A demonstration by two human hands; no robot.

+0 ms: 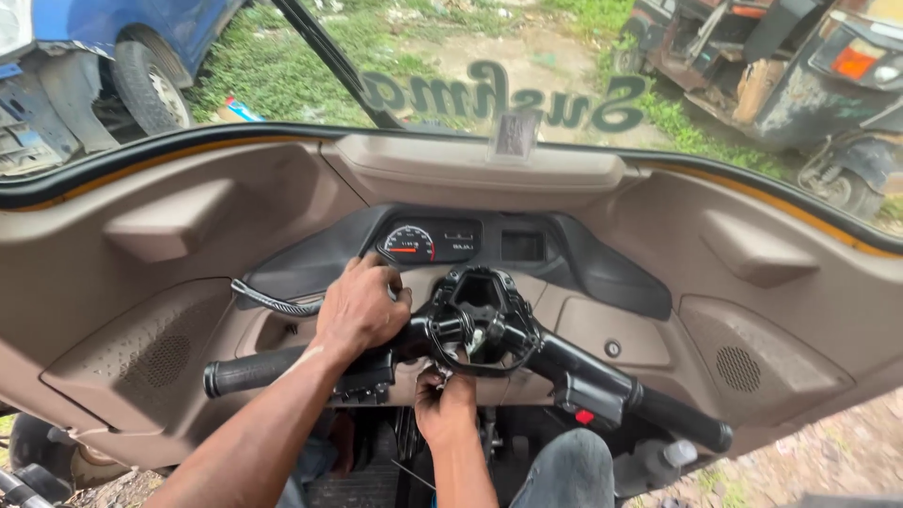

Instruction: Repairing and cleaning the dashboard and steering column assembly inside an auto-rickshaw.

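The beige dashboard (282,198) of a small three-wheeled vehicle fills the view, under a windscreen (470,66) that looks out on grass and parked vehicles. Taking the handlebar (527,353) as the landmark: it is a long black bar below the dashboard, its long axis running from the left grip (249,372), nearer the dashboard, down to the right grip (682,419), so it sits turned, with the right end toward the person. Above its centre sits the instrument cluster (428,242) with a round dial. At the bar's middle a black clamp housing (480,315) stands open, with loose cable loops (470,353) around it.

The left hand (359,306) lies over the bar just left of the centre, fingers curled down and closed around the bar. The right hand (444,404) is beneath the centre, fingertips bunched together and pinching something small among the cables; what it is cannot be told.

A fair risk here is that the small part slips from the pinch and drops to the floor below. Another is that the bar swings if the left hand's hold slackens, tugging or nipping the cables at the clamp.
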